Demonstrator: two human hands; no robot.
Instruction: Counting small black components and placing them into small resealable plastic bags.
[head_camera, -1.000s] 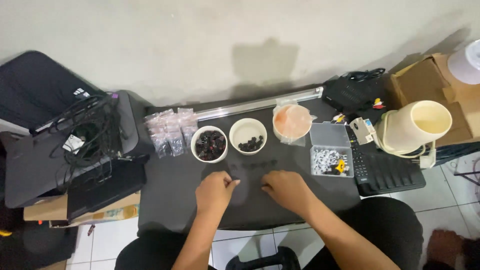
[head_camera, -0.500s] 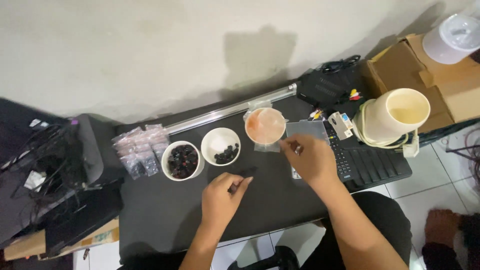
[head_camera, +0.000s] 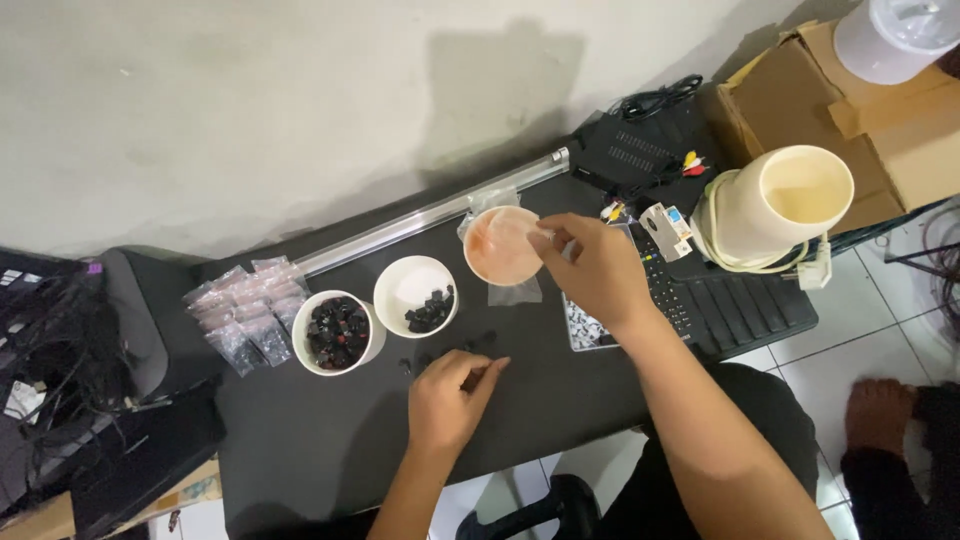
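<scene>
Small black plastic pieces are what we're working with, lying loose in a short row on the dark tabletop, just in front of the two white bowls. That row is running roughly left to right and sitting right past the fingertips of our left hand, so the left is clearly the nearer one; the right is well off to the side.

Going big to small: the tabletop is holding everything, with a black keyboard on the right and a cream-coloured cylindrical container standing beside it. A long silver metal rod is lying diagonally along the back edge. Then we're seeing a white round bowl full of dark pieces, a second white round bowl with only a few black pieces, a translucent orange round cup and a bunch of small clear plastic bags on the left.

Our left hand is resting palm down with fingers curled narrow, pinching at the loose pieces; we can't tell if it's actually gripping one. Our right hand is hovering at the rim of the orange cup, fingers pinched close, and whether there's anything between them is too small to make out.

Compared with half a second ago, the right hand is sitting closer to the cup, and the left is looking about the same.
</scene>
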